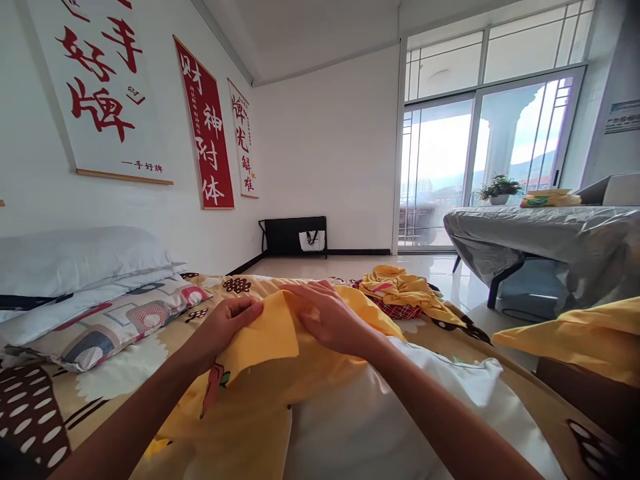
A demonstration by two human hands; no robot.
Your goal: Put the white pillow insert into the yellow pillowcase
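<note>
Bedding (340, 427), white and smooth, sits closest on my remote feed, the yellow cloth (273, 333) draped partly over it. Now the hands: my left hand (231, 321) pinches the cloth's edge, thumb against fingers; my right hand (333, 321) lies across it, fingers long, and whether it's gripping, I can't tell. Looks light, limp, hardly fragile; I'd hold it by the edges. Beyond, a yellow heap (400, 287) lies crumpled.
</note>
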